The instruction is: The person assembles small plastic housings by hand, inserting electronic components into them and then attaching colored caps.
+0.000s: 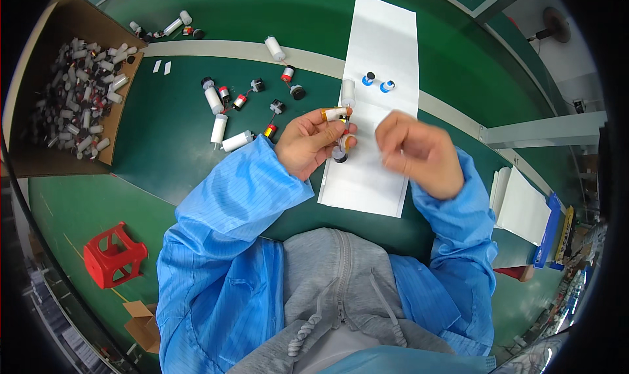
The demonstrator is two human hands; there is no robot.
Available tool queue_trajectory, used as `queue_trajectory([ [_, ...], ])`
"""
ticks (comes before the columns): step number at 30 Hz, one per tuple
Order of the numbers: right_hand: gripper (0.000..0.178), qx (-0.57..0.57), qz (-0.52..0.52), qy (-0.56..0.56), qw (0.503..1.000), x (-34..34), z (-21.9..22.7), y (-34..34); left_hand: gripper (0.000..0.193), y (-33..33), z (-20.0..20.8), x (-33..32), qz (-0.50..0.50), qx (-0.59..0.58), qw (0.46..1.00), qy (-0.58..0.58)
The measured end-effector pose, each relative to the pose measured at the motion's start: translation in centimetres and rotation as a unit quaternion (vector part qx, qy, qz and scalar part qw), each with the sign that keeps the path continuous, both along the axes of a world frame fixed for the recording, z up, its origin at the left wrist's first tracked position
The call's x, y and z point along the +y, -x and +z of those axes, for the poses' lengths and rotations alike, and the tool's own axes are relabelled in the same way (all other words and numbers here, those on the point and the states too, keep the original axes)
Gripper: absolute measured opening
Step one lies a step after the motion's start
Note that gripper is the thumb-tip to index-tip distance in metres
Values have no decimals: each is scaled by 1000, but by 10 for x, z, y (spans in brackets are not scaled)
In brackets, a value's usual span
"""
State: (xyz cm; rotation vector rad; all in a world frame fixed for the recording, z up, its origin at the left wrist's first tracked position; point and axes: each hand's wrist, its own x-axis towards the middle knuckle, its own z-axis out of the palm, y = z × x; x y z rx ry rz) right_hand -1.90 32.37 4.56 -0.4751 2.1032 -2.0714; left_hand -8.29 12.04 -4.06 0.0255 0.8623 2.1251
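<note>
My left hand [311,141] is closed around a small wired battery assembly [344,126] above a long white sheet [367,184]. Its black round end piece [339,155] hangs below my fingers, and a white cylinder [348,93] shows just beyond them. A pale wrap with tan edges [335,114] covers one left fingertip. To the right of it, over the sheet, is my right hand [422,152], raised with curled fingers. Motion smears those fingers, so I cannot tell whether they hold anything. Two small blue-and-white pieces with dark parts, one nearer [388,86] and one farther [369,78], stand on the sheet.
Several white cylinders [237,141] and red wired batteries [240,101] lie left on the green table [157,125]. An open cardboard box [124,105] full of similar parts stands far left. Stacked papers [524,204] sit at right. A red stool [113,256] is on the floor.
</note>
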Motion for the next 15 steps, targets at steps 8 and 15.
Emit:
queue_trajectory([
  [8,20,-262,-95,257,925,-19,-55,14,36,-13,18,3,50,211,968,128],
  [15,13,-222,-133,173,950,-32,-54,11,38,-19,25,1,70,273,953,114],
])
